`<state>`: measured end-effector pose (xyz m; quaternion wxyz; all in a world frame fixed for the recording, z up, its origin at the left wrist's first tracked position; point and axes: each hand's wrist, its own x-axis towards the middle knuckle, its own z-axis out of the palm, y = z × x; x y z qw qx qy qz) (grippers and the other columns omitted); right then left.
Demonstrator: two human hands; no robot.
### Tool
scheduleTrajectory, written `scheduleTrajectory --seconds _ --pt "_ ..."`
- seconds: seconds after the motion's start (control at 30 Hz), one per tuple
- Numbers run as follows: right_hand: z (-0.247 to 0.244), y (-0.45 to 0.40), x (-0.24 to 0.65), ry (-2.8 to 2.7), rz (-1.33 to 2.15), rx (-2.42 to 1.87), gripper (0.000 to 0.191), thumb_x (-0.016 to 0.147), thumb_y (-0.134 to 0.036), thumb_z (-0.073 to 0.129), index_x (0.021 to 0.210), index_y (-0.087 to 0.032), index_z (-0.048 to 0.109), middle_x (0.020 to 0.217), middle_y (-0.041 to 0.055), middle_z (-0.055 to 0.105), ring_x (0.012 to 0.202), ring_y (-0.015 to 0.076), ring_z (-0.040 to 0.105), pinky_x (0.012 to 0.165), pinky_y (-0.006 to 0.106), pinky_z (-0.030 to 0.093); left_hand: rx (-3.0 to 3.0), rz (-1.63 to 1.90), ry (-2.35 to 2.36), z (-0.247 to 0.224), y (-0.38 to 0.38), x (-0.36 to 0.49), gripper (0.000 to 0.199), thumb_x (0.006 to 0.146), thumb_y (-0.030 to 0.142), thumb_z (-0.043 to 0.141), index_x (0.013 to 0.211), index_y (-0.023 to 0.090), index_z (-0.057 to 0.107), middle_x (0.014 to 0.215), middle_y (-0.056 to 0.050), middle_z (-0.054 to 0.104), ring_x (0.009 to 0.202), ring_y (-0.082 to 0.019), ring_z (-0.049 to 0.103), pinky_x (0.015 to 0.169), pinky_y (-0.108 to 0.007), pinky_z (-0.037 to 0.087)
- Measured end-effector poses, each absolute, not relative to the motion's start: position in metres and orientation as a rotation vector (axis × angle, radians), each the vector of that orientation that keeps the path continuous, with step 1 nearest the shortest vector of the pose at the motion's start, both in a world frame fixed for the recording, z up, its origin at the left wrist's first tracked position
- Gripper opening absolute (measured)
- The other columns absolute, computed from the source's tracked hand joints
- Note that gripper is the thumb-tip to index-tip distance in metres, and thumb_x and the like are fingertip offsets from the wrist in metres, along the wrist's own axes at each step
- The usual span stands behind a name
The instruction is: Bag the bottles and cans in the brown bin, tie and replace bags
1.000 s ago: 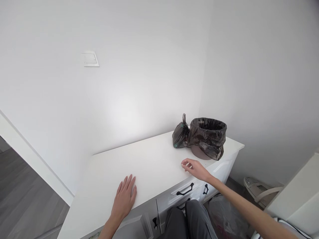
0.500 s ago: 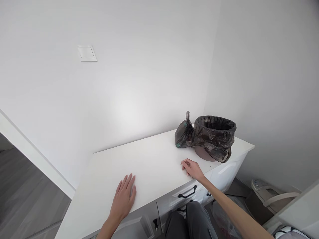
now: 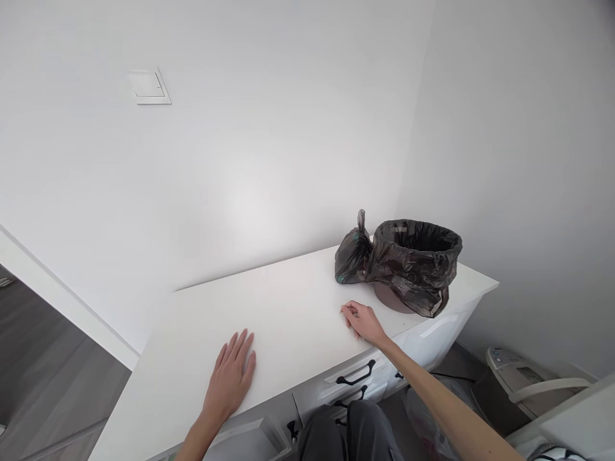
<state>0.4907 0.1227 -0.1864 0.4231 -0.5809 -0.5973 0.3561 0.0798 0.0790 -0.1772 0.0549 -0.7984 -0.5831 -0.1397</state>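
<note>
My left hand (image 3: 230, 374) lies flat on the white cabinet top (image 3: 283, 314), palm down, with its fingers stretched out. Farther right, near the front edge, my right hand (image 3: 364, 322) rests on the same surface with its fingers loosely curled in; I see nothing in it. Just beyond it stands a brownish trash bin (image 3: 391, 299), lined with a black plastic bag (image 3: 418, 272) folded over its rim. A knotted, filled black trash bag (image 3: 353, 257) sits against the bin's left side.
Below the top are drawers with black handles (image 3: 355, 372). A light switch (image 3: 148, 86) is on the wall behind. At lower right stands a beige appliance (image 3: 523, 381) with a curved handle, near a clear plastic bag (image 3: 435, 410) on the floor.
The view has shifted slightly, moving the light switch up and left in the picture. Both hands keep their poses on the cabinet top; the bin and bags stay put.
</note>
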Motion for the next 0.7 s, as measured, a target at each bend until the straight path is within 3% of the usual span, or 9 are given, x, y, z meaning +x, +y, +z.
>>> scheduleTrajectory --seconds 0.27,0.7 --pt "-0.1842 0.1253 0.4927 -1.439 0.914 -1.388 0.038 0.097 -0.057 0.047 0.085 -0.023 0.061 0.065 -0.0033 0.067 0.037 0.0113 0.048 0.048 0.028 0.046 -2.414 -0.408 -1.789 -0.1751 0.0788 0.0835 0.058 0.108 0.047 0.035 0.163 0.029 0.036 0.168 -0.001 0.037 0.157 -0.026 0.030 0.128 -0.050 0.030" --pt "-0.1900 0.1225 0.4935 -1.438 0.898 -1.395 0.041 0.096 -0.061 0.047 0.084 -0.024 0.060 0.064 -0.0016 0.066 0.040 0.0143 0.051 0.047 0.029 0.047 -2.415 -0.413 -1.781 -0.1766 0.0776 0.0839 0.057 0.108 0.047 0.034 0.163 0.031 0.036 0.168 0.000 0.037 0.157 -0.026 0.031 0.128 -0.050 0.031"
